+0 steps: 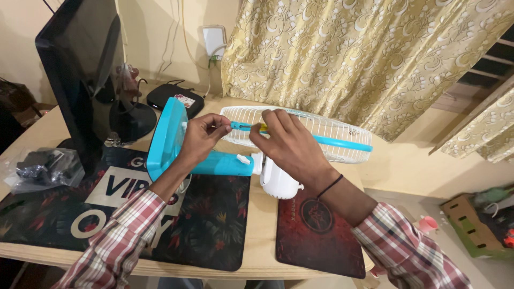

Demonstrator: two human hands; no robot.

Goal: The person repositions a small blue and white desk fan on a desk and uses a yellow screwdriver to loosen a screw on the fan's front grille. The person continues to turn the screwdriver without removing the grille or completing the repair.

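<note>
A pale wooden desk (257, 235) carries a dark floral mat (214, 225), a red mouse pad (321, 235) and a black monitor (80, 69), with a patterned yellow curtain (348, 48) behind. A turquoise and white table fan (278, 155) lies on its side mid-desk, its white wire grille (332, 136) toward the curtain. The left hand (201, 136) and right hand (292, 142) both pinch the grille's turquoise rim, fingertips closed; the right seems to hold something small and yellow, though I cannot tell what.

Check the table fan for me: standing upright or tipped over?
Tipped over. The fan lies on its side on the desk: its turquoise base stands on edge and the white grille faces upward.
</note>
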